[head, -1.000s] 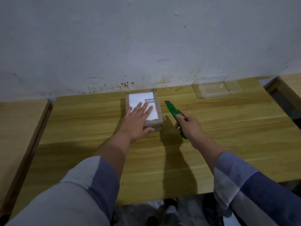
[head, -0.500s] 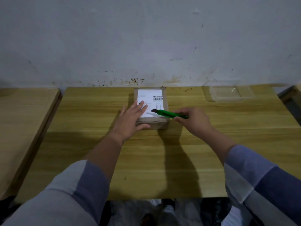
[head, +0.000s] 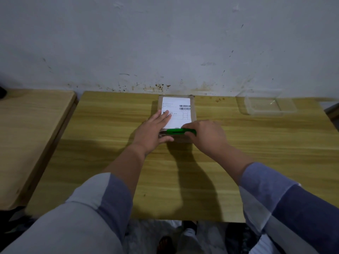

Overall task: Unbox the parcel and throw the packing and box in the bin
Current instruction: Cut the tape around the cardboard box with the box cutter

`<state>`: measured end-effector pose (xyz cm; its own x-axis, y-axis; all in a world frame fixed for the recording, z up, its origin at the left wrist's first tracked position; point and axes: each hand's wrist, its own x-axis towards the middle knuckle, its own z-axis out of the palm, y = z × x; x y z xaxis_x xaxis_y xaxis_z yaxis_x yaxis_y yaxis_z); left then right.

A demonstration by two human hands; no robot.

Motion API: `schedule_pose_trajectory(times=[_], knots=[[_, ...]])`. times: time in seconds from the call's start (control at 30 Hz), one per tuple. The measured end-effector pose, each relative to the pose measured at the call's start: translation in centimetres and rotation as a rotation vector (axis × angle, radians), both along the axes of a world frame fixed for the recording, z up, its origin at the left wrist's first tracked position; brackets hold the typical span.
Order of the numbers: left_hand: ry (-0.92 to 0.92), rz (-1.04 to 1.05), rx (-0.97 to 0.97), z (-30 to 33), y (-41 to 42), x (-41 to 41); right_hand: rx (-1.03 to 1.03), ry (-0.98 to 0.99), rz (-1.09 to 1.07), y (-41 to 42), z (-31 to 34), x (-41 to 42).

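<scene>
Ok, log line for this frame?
left hand flat on parcel | right hand holds green cutter at near edge | box unopened

— What is carried by the wooden table?
— A cardboard parcel is set at the far edge; a clear plastic tray is placed far right.

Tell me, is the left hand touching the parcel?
Touching. The head view shows the left hand lying flat on the parcel, its fingers spread over the white label.
</scene>
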<state>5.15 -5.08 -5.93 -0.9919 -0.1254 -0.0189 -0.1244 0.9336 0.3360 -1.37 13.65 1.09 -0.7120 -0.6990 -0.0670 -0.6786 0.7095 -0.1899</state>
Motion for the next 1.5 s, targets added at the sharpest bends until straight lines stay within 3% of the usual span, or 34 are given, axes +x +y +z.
schedule_pose_trajectory(times=[0.8,1.5], knots=[[-0.043,0.003,0.037,-0.1,0.1,0.0,0.113,0.214,0.094,-0.1,-0.3,-0.4],[-0.08,0.008,-0.044,-0.1,0.6,-0.1,0.172,0.179,-0.127,6.8,0.6,-2.1]])
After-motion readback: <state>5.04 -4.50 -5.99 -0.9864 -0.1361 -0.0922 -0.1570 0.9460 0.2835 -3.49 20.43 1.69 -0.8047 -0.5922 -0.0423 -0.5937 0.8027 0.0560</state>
